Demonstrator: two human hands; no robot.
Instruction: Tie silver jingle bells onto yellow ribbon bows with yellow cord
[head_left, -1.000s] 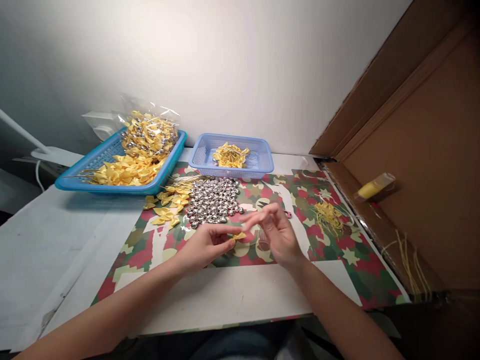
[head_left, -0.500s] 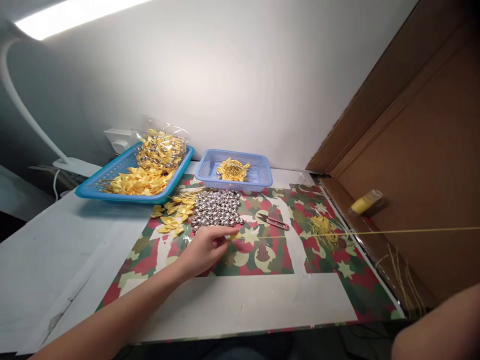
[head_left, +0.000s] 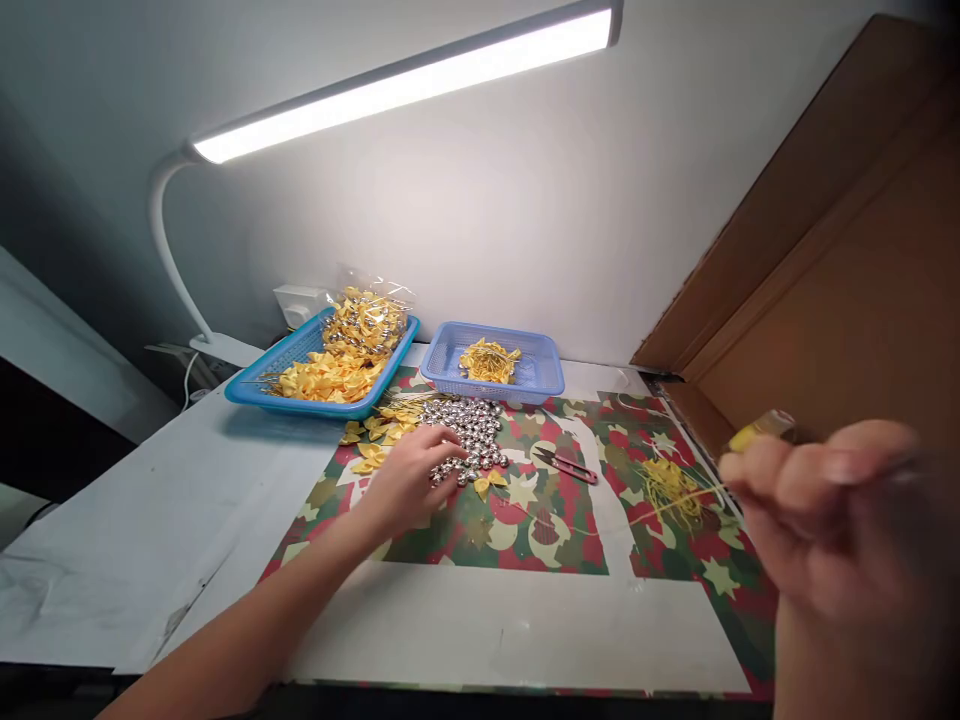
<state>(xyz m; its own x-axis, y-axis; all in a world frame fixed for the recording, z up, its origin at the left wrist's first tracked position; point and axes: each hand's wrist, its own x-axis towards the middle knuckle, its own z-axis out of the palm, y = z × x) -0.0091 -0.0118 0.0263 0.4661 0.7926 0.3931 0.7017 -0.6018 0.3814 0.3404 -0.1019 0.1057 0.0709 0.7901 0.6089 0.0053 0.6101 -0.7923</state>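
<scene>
Head view: the left hand (head_left: 409,478) lies palm down on the camouflage mat (head_left: 525,525), its fingers loosely curled and its fingertips touching the near edge of the pile of silver bells (head_left: 469,445); whether it grips a bell I cannot tell. Just right of that hand a single yellow bow (head_left: 490,482) lies on the mat, and a thin yellow thread (head_left: 660,505) runs from near it across the mat towards the right hand (head_left: 825,510). The right hand is raised close to the camera and blurred, fingers curled in with the thread seeming to pass into them; the grip itself is too blurred to judge. Loose bows (head_left: 375,440) lie just beyond the left hand, to its left. Snips (head_left: 564,464) with red handles lie between the two hands, and a tangle of yellow threads (head_left: 667,490) lies just left of the right hand. Beyond the left hand, at the back of the desk (head_left: 120,540), stand a teal tray (head_left: 262,380) heaped with bows and a small blue basket (head_left: 536,370) of yellow pieces. A lit lamp (head_left: 405,85) hangs above
</scene>
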